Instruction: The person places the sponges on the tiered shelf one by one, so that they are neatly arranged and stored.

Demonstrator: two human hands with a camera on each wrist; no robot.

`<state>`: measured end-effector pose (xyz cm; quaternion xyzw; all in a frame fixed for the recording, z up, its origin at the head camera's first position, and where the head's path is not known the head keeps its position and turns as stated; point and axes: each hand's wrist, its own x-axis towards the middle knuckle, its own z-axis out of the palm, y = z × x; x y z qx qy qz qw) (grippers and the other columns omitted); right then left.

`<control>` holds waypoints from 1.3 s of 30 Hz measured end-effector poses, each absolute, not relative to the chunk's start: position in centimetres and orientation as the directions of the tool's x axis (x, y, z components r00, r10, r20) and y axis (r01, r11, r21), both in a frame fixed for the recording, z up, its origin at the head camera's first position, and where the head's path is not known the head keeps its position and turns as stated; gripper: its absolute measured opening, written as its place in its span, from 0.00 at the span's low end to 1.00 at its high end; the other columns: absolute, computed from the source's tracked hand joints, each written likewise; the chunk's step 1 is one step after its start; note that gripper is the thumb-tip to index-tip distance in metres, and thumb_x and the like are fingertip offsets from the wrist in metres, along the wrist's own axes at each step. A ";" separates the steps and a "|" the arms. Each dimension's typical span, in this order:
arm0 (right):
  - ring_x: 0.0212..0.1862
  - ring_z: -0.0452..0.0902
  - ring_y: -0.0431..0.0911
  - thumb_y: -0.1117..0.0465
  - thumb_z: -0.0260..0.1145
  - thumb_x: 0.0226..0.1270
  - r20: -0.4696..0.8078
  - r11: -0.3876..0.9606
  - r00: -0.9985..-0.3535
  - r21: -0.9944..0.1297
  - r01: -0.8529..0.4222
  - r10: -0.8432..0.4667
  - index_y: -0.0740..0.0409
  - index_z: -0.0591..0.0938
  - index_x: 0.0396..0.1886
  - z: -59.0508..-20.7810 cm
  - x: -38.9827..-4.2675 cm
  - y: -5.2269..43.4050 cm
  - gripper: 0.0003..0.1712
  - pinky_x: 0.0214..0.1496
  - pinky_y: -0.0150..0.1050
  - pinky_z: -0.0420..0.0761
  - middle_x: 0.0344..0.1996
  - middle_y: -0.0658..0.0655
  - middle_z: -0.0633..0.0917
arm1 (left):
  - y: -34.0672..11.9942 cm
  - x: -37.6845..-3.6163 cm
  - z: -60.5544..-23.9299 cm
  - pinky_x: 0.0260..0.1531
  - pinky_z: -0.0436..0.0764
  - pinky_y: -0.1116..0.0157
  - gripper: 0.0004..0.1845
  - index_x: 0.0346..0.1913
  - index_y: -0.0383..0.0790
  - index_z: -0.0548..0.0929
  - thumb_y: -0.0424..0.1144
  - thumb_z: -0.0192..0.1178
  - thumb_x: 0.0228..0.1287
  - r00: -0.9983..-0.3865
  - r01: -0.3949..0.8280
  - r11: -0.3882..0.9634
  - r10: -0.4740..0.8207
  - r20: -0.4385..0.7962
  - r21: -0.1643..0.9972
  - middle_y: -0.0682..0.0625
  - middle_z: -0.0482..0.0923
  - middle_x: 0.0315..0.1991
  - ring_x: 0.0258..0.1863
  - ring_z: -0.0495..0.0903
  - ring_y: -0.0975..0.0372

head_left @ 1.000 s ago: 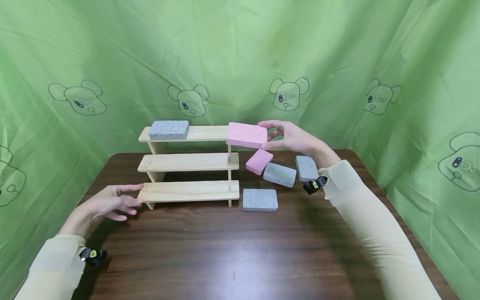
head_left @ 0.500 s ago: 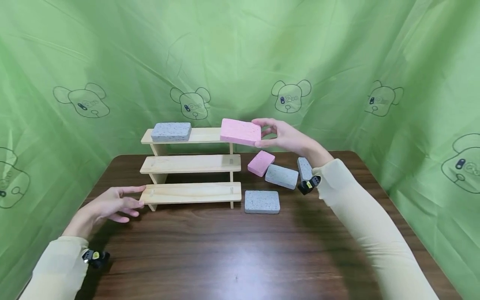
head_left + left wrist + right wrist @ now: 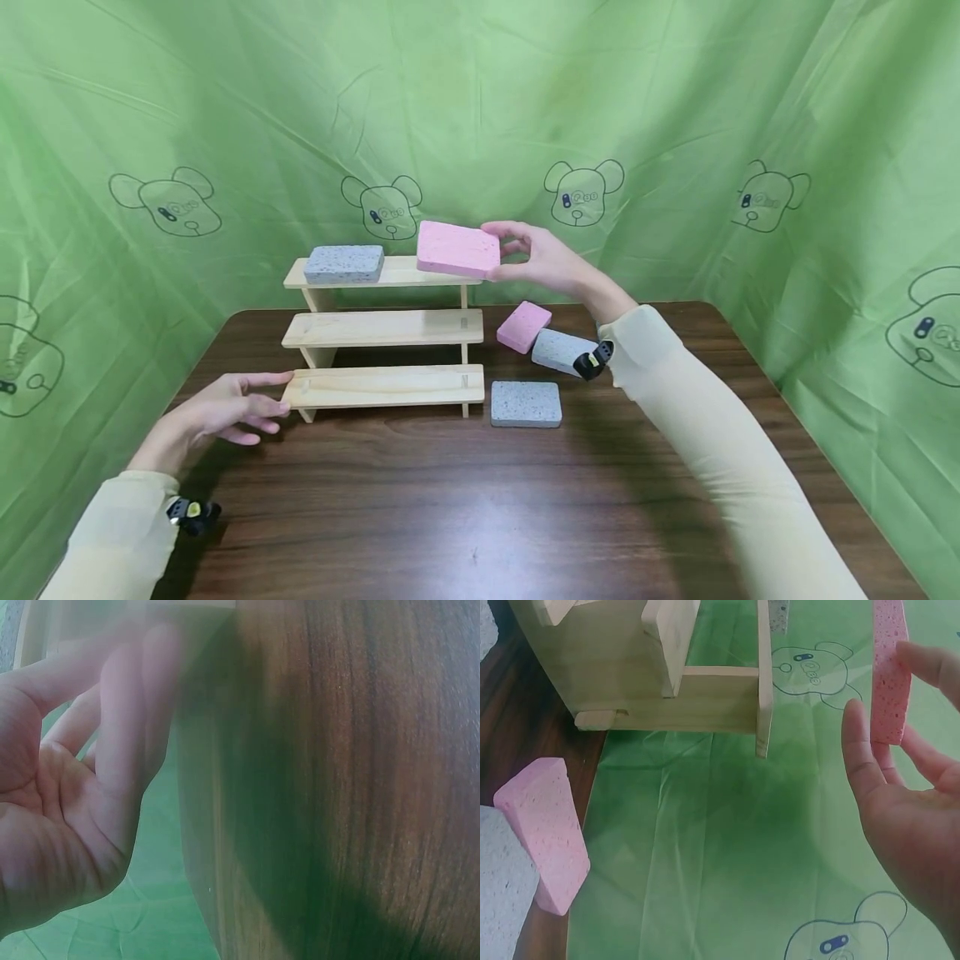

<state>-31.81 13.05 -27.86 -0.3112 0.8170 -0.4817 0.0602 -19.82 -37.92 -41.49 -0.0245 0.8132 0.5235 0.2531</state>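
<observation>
My right hand (image 3: 543, 258) pinches a large pink speckled sponge (image 3: 456, 248) by its right end, thumb and fingers on opposite faces. The sponge overlaps the right half of the rack's top tier in the head view; in the right wrist view the pink sponge (image 3: 889, 675) appears edge-on, apart from the rack. My left hand (image 3: 221, 410) holds the left end of the lowest tier of the three-tier wooden rack (image 3: 382, 386), thumb at the back corner and a finger at the front one. Its other fingers hang loose. A grey speckled sponge (image 3: 344, 263) lies on the left of the top tier.
Right of the rack on the brown table (image 3: 420, 508) lie a small pink sponge (image 3: 523, 327), a grey sponge (image 3: 561, 350) partly behind my right wrist, and another grey sponge (image 3: 526, 404) nearer me. A green curtain (image 3: 480, 108) hangs behind and at both sides.
My right hand has carried the pink sponge leftward and slightly up, over the top tier. My right forearm now hides the grey sponge farthest right. The left hand stays at the lowest tier.
</observation>
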 end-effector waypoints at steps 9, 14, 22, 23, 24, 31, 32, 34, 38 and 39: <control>0.59 0.74 0.46 0.55 0.76 0.57 0.212 0.330 -0.803 -0.831 -0.448 -0.557 0.53 0.69 0.75 -27.9 -32.6 11.0 0.46 0.59 0.50 0.75 0.63 0.48 0.78 | -37.9 -19.8 -41.6 0.33 0.88 0.54 0.42 0.80 0.40 0.57 0.41 0.67 0.69 -0.870 -0.307 0.451 0.224 -0.439 0.838 0.42 0.86 0.51 0.41 0.87 0.53; 0.59 0.74 0.47 0.58 0.74 0.57 0.175 0.346 -0.814 -0.841 -0.416 -0.554 0.53 0.70 0.75 -28.0 -33.1 10.2 0.44 0.60 0.51 0.75 0.61 0.52 0.79 | -37.7 -19.8 -41.5 0.33 0.88 0.54 0.42 0.80 0.40 0.56 0.41 0.67 0.69 -0.866 -0.308 0.451 0.231 -0.443 0.838 0.43 0.86 0.50 0.41 0.87 0.53; 0.56 0.78 0.48 0.64 0.72 0.59 0.114 0.321 -0.833 -0.888 -0.330 -0.541 0.55 0.68 0.76 -28.3 -34.3 9.1 0.43 0.60 0.47 0.78 0.56 0.56 0.83 | -37.7 -19.7 -41.4 0.32 0.88 0.55 0.43 0.80 0.41 0.57 0.40 0.68 0.68 -0.870 -0.321 0.452 0.206 -0.447 0.832 0.43 0.86 0.50 0.40 0.87 0.53; 0.56 0.79 0.49 0.65 0.72 0.59 0.107 0.315 -0.835 -0.894 -0.318 -0.539 0.56 0.68 0.76 -28.3 -34.5 9.0 0.44 0.60 0.46 0.78 0.56 0.56 0.83 | -37.7 -19.7 -41.4 0.32 0.88 0.55 0.43 0.80 0.40 0.57 0.40 0.67 0.69 -0.871 -0.317 0.452 0.210 -0.445 0.834 0.43 0.86 0.50 0.40 0.87 0.53; 0.56 0.79 0.49 0.65 0.72 0.59 0.100 0.310 -0.836 -0.899 -0.308 -0.539 0.56 0.67 0.76 -28.4 -34.6 8.9 0.44 0.60 0.46 0.78 0.56 0.57 0.82 | -37.6 -19.7 -41.3 0.32 0.88 0.55 0.43 0.80 0.40 0.56 0.40 0.67 0.69 -0.871 -0.314 0.452 0.214 -0.443 0.835 0.44 0.86 0.49 0.40 0.87 0.53; 0.58 0.78 0.51 0.68 0.72 0.59 0.097 0.316 -0.842 -0.899 -0.302 -0.530 0.61 0.66 0.76 -28.7 -35.0 8.2 0.44 0.59 0.43 0.80 0.62 0.58 0.77 | -37.4 -19.5 -41.0 0.32 0.88 0.55 0.44 0.80 0.38 0.54 0.40 0.67 0.69 -0.868 -0.308 0.451 0.227 -0.442 0.837 0.46 0.87 0.48 0.39 0.86 0.54; 0.58 0.78 0.51 0.68 0.73 0.59 0.098 0.321 -0.845 -0.897 -0.304 -0.526 0.60 0.66 0.76 -28.7 -35.0 8.1 0.44 0.58 0.42 0.80 0.62 0.58 0.77 | -37.4 -19.5 -41.0 0.32 0.88 0.55 0.43 0.80 0.38 0.54 0.40 0.66 0.70 -0.868 -0.307 0.453 0.228 -0.441 0.837 0.46 0.87 0.48 0.40 0.86 0.54; 0.57 0.79 0.51 0.68 0.72 0.58 0.099 0.322 -0.847 -0.897 -0.303 -0.523 0.60 0.67 0.76 -28.8 -35.1 7.8 0.44 0.57 0.42 0.81 0.62 0.58 0.77 | -37.5 -19.5 -41.0 0.32 0.88 0.55 0.43 0.80 0.38 0.54 0.40 0.66 0.70 -0.868 -0.304 0.455 0.229 -0.440 0.837 0.45 0.86 0.49 0.40 0.86 0.53; 0.56 0.80 0.51 0.69 0.72 0.56 0.087 0.335 -0.851 -0.895 -0.296 -0.519 0.60 0.68 0.75 -29.1 -35.3 7.3 0.45 0.54 0.41 0.82 0.62 0.58 0.76 | -37.6 -19.6 -41.1 0.33 0.88 0.54 0.43 0.80 0.38 0.54 0.40 0.66 0.70 -0.868 -0.302 0.456 0.232 -0.439 0.837 0.44 0.86 0.50 0.41 0.86 0.53; 0.56 0.80 0.52 0.69 0.72 0.56 0.083 0.336 -0.851 -0.895 -0.293 -0.519 0.60 0.68 0.75 -29.2 -35.4 7.1 0.45 0.54 0.41 0.83 0.63 0.58 0.76 | -37.6 -19.6 -41.1 0.33 0.88 0.54 0.43 0.80 0.38 0.54 0.40 0.66 0.70 -0.867 -0.302 0.456 0.233 -0.440 0.837 0.44 0.86 0.50 0.41 0.86 0.53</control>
